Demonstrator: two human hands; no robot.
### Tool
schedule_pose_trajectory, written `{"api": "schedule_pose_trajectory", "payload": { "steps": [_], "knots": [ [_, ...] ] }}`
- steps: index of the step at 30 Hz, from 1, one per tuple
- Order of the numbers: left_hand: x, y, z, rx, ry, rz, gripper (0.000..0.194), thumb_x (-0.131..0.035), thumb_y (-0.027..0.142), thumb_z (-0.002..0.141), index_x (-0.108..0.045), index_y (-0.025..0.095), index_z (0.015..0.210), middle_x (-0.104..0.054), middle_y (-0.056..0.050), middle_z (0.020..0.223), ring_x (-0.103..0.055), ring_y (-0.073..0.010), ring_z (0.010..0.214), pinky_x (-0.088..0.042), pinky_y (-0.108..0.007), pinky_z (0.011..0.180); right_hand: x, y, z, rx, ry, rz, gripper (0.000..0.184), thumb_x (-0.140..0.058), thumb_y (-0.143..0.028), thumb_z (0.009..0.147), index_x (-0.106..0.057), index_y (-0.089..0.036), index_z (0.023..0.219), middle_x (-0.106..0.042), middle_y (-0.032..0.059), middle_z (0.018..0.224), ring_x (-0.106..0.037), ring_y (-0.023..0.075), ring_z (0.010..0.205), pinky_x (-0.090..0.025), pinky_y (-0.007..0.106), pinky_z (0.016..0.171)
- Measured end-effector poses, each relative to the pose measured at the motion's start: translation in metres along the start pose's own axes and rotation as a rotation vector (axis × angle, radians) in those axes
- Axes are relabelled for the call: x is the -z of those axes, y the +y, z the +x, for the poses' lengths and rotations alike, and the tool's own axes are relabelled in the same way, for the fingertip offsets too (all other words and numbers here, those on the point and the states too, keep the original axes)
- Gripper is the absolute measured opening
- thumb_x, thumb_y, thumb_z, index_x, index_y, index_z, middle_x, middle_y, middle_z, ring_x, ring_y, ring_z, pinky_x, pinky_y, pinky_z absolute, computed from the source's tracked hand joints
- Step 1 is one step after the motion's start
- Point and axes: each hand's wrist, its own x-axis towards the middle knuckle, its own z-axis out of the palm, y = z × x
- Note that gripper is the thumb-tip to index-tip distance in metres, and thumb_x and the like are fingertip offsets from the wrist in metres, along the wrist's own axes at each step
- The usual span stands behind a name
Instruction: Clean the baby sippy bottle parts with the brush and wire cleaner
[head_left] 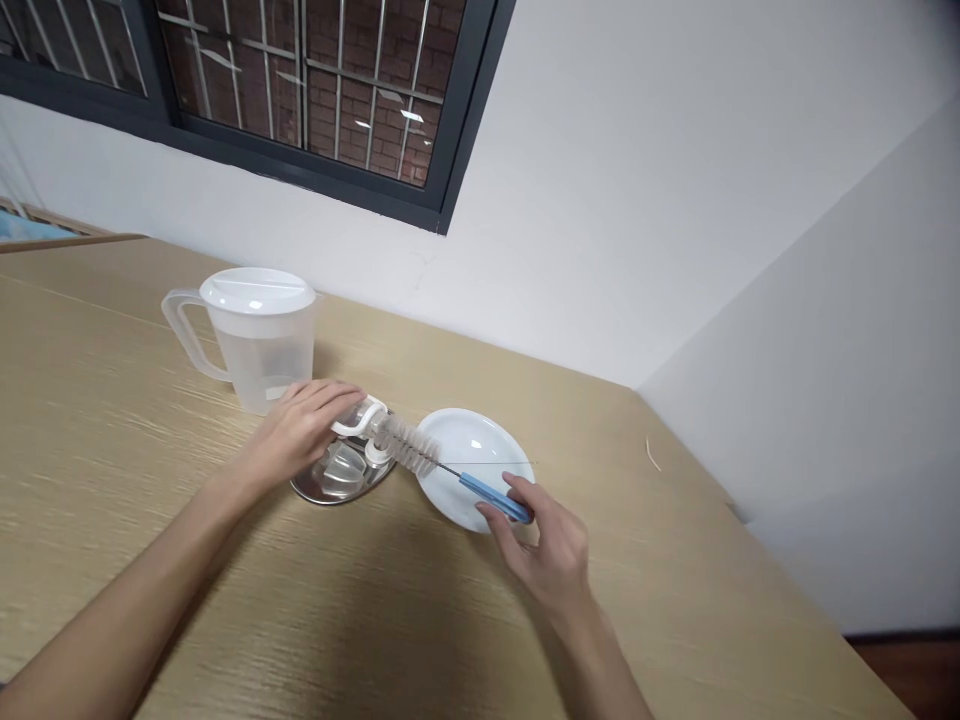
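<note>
My left hand is wrapped around a clear baby bottle with white side handles, tipped so its mouth faces right. Between the thumb and fingers of my right hand is the blue handle of a bottle brush. The brush's pale bristles lie right at the bottle's mouth, mostly outside it; how far the tip reaches in is hard to see. Below the bottle, a shiny metal plate carries a clear cap and a white ring. Under the brush stands a white dish.
A lidded translucent pitcher stands behind my left hand. On the wooden table, a small thin strip lies to the right. The white wall and a barred window rise behind the table.
</note>
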Motion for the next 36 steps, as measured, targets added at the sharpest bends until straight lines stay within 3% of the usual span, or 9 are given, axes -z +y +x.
{"api": "schedule_pose_trajectory", "payload": {
  "steps": [5,10,13,16,21,24,27,31,36],
  "knots": [
    [0.000,-0.005,-0.002,0.028,-0.019,0.007,0.052,-0.046,0.002,0.085,-0.056,0.018,0.134,-0.065,-0.012,0.133,-0.059,-0.0292,0.121,-0.042,-0.042,0.095,0.005,0.001,-0.004,0.155,-0.008,-0.113,0.043,-0.072,0.001,0.082,-0.063,-0.015,0.121,-0.074,0.0064,0.087,-0.068,0.0132,0.070,-0.051,0.025,0.065],
    [0.002,-0.004,-0.001,0.015,-0.052,-0.033,0.048,-0.047,0.008,0.089,-0.056,0.019,0.135,-0.066,-0.012,0.131,-0.059,-0.0294,0.120,-0.042,-0.043,0.094,0.013,0.005,-0.001,0.210,0.008,-0.123,0.046,-0.077,0.000,0.079,-0.064,-0.011,0.123,-0.076,0.0079,0.089,-0.069,0.0132,0.071,-0.051,0.025,0.068],
    [0.002,-0.004,-0.001,0.007,-0.046,-0.025,0.048,-0.045,0.007,0.089,-0.056,0.018,0.134,-0.066,-0.012,0.131,-0.059,-0.0295,0.121,-0.043,-0.043,0.095,0.013,0.006,0.003,0.153,-0.019,-0.088,0.034,-0.077,-0.007,0.083,-0.065,-0.011,0.115,-0.075,0.0064,0.083,-0.067,0.0121,0.065,-0.049,0.024,0.064],
    [0.002,-0.002,-0.001,-0.006,-0.045,-0.018,0.050,-0.043,0.003,0.087,-0.057,0.017,0.134,-0.066,-0.012,0.132,-0.058,-0.0288,0.122,-0.043,-0.044,0.097,0.010,0.004,0.003,0.028,-0.052,0.002,0.005,-0.068,-0.014,0.092,-0.067,-0.013,0.097,-0.067,0.0004,0.066,-0.056,0.0085,0.051,-0.042,0.023,0.053],
    [0.003,0.005,0.001,-0.018,-0.052,-0.043,0.049,-0.045,0.006,0.089,-0.056,0.020,0.136,-0.065,-0.012,0.133,-0.057,-0.0285,0.124,-0.043,-0.043,0.096,0.008,-0.001,0.001,-0.160,-0.089,0.068,0.026,-0.054,-0.018,0.099,-0.060,-0.018,0.073,-0.049,-0.0057,0.051,-0.038,0.0064,0.040,-0.031,0.022,0.042],
    [0.004,0.006,0.001,-0.003,-0.053,-0.035,0.052,-0.043,0.004,0.089,-0.055,0.022,0.137,-0.065,-0.011,0.135,-0.057,-0.0281,0.125,-0.043,-0.043,0.097,0.005,-0.002,0.001,-0.132,-0.045,0.072,0.004,-0.061,-0.020,0.096,-0.063,-0.016,0.095,-0.065,-0.0005,0.069,-0.053,0.0083,0.050,-0.044,0.021,0.049],
    [0.004,0.002,0.000,0.021,-0.053,-0.045,0.052,-0.045,0.006,0.089,-0.056,0.023,0.137,-0.065,-0.011,0.134,-0.058,-0.0286,0.124,-0.043,-0.043,0.097,0.004,0.000,0.001,-0.033,-0.021,0.011,0.032,-0.070,-0.016,0.089,-0.058,-0.016,0.119,-0.071,0.0034,0.084,-0.059,0.0097,0.056,-0.050,0.023,0.054],
    [0.003,-0.002,-0.001,0.029,-0.076,-0.050,0.047,-0.048,0.008,0.091,-0.056,0.021,0.136,-0.065,-0.011,0.134,-0.058,-0.0286,0.124,-0.041,-0.042,0.098,0.006,0.003,0.000,0.055,-0.056,-0.036,0.034,-0.070,-0.003,0.086,-0.062,-0.015,0.117,-0.073,0.0055,0.086,-0.068,0.0131,0.069,-0.053,0.024,0.061],
    [0.001,-0.001,-0.001,0.029,-0.110,-0.070,0.042,-0.052,0.017,0.095,-0.055,0.021,0.137,-0.065,-0.011,0.134,-0.058,-0.0292,0.122,-0.041,-0.042,0.095,0.012,0.005,0.001,0.111,-0.023,-0.066,0.041,-0.074,-0.003,0.084,-0.062,-0.012,0.121,-0.075,0.0080,0.089,-0.070,0.0147,0.072,-0.054,0.026,0.068]
  ]
}}
